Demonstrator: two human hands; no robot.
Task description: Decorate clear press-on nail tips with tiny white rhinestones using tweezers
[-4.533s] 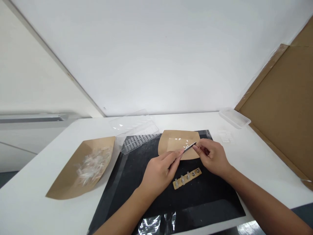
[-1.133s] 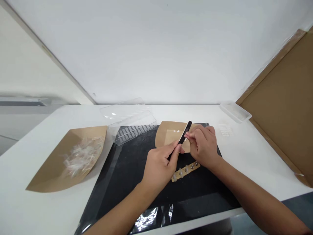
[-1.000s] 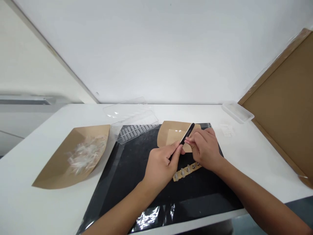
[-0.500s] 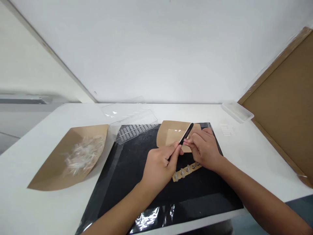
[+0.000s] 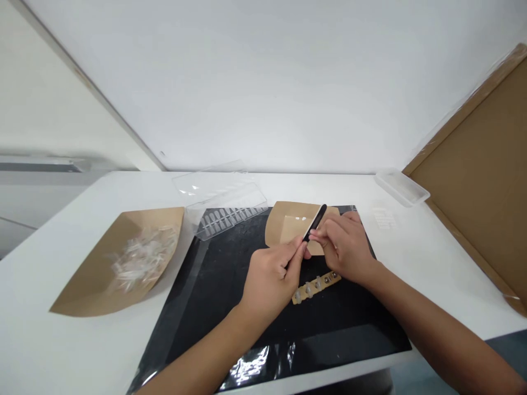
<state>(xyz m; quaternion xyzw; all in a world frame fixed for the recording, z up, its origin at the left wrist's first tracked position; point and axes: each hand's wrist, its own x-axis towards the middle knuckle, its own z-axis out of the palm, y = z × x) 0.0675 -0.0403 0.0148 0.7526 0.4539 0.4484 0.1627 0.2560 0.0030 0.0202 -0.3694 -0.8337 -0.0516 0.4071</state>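
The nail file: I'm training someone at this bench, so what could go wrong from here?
The black nail file in the left hand sits right against the right hand's fingertips, so it may scrape them. The small white bits on the kraft paper sheet could get brushed away. The wooden strip of nail tips lies just under the right hand, which might knock it.
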